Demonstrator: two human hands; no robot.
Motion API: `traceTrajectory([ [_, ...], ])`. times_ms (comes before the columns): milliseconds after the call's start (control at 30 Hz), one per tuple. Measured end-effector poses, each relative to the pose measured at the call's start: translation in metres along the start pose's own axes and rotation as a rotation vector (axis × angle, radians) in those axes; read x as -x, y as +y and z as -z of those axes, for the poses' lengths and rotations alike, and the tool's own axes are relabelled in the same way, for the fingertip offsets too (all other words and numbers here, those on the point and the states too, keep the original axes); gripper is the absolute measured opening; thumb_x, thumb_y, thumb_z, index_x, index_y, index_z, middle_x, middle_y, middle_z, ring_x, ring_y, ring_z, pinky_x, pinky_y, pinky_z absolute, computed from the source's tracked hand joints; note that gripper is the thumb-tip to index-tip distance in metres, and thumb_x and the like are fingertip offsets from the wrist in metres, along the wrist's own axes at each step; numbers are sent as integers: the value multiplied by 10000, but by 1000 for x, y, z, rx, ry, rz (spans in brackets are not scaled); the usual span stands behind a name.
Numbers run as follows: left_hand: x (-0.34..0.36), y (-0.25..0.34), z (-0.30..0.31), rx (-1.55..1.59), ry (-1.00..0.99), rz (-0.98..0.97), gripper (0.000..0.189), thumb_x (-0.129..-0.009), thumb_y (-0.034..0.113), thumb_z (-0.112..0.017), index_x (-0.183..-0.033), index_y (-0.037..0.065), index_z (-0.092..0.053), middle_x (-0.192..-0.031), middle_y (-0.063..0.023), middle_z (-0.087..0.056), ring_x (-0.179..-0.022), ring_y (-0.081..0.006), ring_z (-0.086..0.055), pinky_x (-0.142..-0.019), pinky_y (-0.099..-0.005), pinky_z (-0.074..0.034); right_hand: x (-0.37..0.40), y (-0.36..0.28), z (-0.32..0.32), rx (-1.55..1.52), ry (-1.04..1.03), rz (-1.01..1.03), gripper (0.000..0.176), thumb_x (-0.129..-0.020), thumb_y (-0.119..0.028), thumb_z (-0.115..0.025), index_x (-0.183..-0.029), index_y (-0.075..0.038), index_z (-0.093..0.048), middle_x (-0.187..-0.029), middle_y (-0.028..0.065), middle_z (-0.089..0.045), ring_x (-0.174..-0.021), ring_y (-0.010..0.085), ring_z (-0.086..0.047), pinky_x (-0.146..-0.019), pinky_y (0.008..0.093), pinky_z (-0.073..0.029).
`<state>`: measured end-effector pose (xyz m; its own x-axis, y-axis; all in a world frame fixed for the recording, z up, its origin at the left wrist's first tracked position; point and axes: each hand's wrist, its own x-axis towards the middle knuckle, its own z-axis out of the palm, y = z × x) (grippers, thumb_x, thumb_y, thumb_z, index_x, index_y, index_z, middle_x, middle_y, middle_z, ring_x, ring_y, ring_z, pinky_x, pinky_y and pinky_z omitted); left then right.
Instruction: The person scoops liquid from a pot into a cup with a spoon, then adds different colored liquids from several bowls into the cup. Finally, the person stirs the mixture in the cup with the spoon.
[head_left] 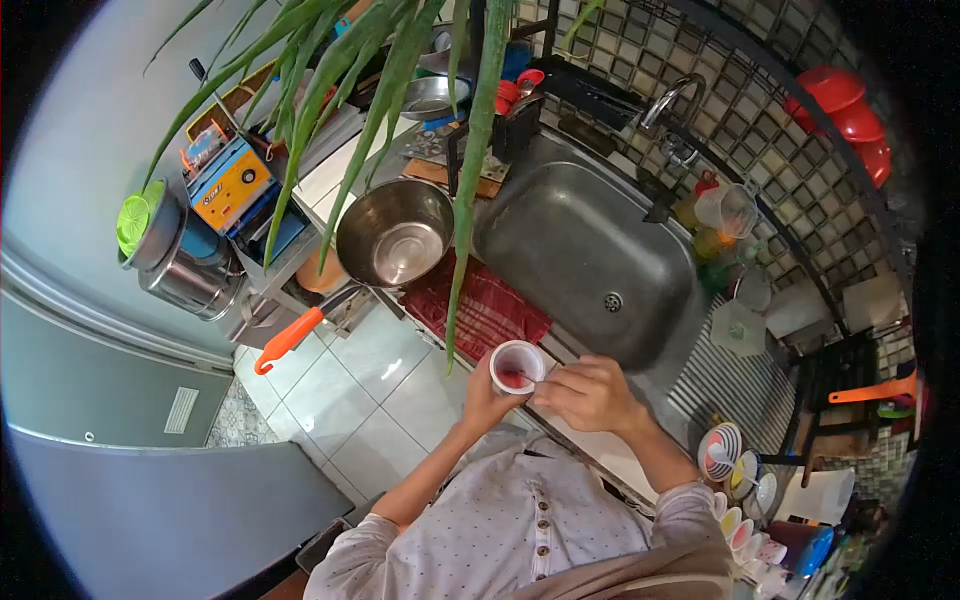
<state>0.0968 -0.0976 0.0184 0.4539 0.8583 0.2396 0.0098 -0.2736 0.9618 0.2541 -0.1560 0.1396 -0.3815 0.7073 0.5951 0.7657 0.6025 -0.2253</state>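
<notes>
A white plastic cup (517,368) with some red contents at the bottom is held in front of my body. My left hand (484,402) is wrapped round its left side. My right hand (592,394) pinches the thin handle of a spoon (527,378) at the cup's rim; the lower end dips into the cup and cannot be made out. The cup's mouth faces up towards me. Just beyond it, a red patterned cloth (480,312) lies along the counter edge.
A steel sink (590,260) with a faucet (675,100) is ahead. A deep pan (395,240) with an orange handle juts over the counter edge. Long green leaves (465,200) hang in front. Bowls and cups (722,452) stand at right. A grey door-like panel (170,510) is at left.
</notes>
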Motion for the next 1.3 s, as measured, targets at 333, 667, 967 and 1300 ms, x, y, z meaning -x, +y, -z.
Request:
traceTrajectory([
  [333, 11, -14, -1, 63, 121, 55, 602, -571, 144, -793, -1067, 13, -479, -966, -107, -555, -901, -228, -556, -780, -306, -439, -4, 3, -9, -91, 2, 21, 144, -685, -178, -703, -752, -73, -631, -658, 26, -594, -558, 160, -581, -496, 280, -414],
  [667, 0, -14, 11, 93, 199, -39, 659, -564, 103, -800, -1079, 11, -400, -984, -72, -537, -877, -156, -537, -780, -269, -429, -11, -5, -7, -91, 100, 19, 179, -674, -192, -707, -742, -62, -605, -681, 37, -573, -590, 166, -591, -502, 285, -440],
  [967, -3, -17, 9, 26, 265, -86, 622, -589, 86, -783, -1071, 9, -398, -945, -72, -550, -857, -162, -546, -779, -269, -431, -11, -9, -12, -119, 155, 139, 182, -700, -233, -683, -737, -91, -577, -641, 2, -534, -508, 149, -524, -443, 265, -388],
  [1300, 7, -20, -3, -33, 262, -114, 798, -542, 140, -832, -1161, 9, -348, -1110, -102, -475, -1015, -205, -487, -866, -300, -387, -1, -20, -21, -336, 143, -66, 164, -708, -170, -701, -720, -57, -583, -614, 16, -537, -507, 137, -526, -446, 249, -384],
])
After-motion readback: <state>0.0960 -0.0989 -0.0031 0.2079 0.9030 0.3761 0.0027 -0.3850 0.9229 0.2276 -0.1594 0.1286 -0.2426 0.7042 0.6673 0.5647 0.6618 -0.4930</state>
